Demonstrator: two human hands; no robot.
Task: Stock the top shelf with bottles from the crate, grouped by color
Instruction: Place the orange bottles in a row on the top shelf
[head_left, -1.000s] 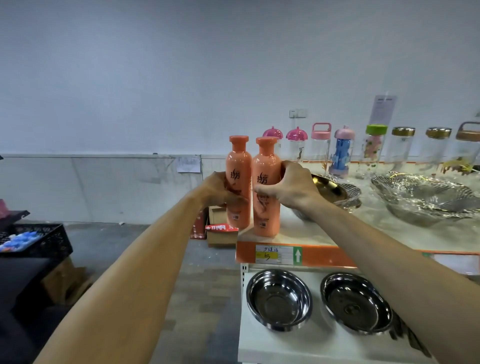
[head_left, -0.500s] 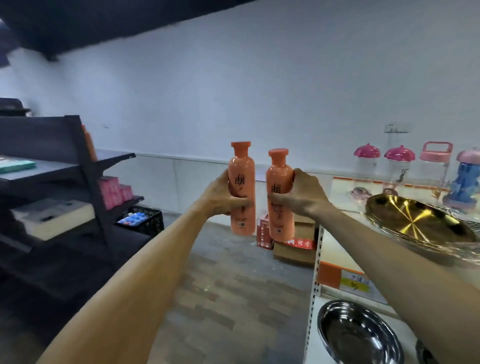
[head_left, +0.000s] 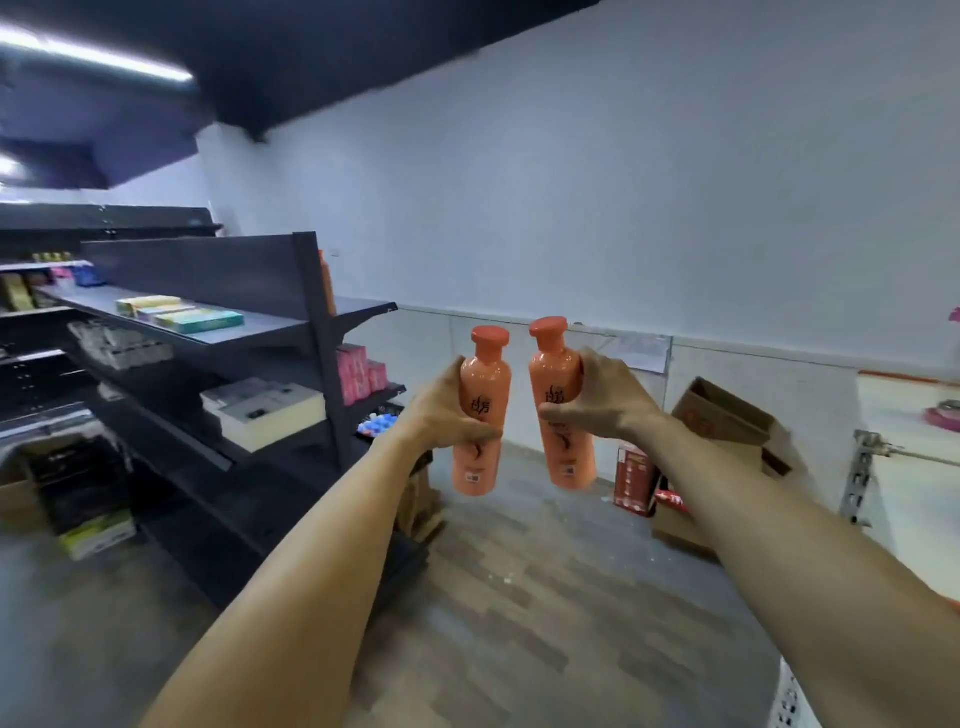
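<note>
Left hand (head_left: 441, 415): fingers and thumb are curled round the middle of the left orange bottle (head_left: 483, 374) and clamped on it.
Right hand (head_left: 602, 400): clamped on the middle of the right orange bottle (head_left: 569, 452), thumb across the front and fingers round the back.
Bottle position: both bottles are held in the air, above the floor (head_left: 519, 597) and in front of the white wall (head_left: 623, 182). Neither rests on a shelf.
Bottle attitude: caps up, each bottle slightly tilted so that the caps lean toward one another.
Bottle spacing: just beside each other, with a narrow gap between and no contact.
Bottle markings: orange cap, black lettering on the front, small label near the base.
Shelving unit (head_left: 208, 270): dark metal, standing to the left of the hands.
Top shelf (head_left: 270, 330): carries flat boxes (head_left: 182, 314) in green and yellow.
Third orange bottle (head_left: 326, 280): upright at the end of the unit, partly hidden by the upright post.
Lower shelves: pink packs (head_left: 358, 374) and white boxes (head_left: 265, 410).
Blue caps (head_left: 376, 426): visible beyond the unit, just beside the left wrist. Their container cannot be made out.
Cardboard box (head_left: 722, 415): open, by the wall on the right, behind the right forearm.
Red carton (head_left: 634, 478): on the floor, just beside the cardboard box.
</note>
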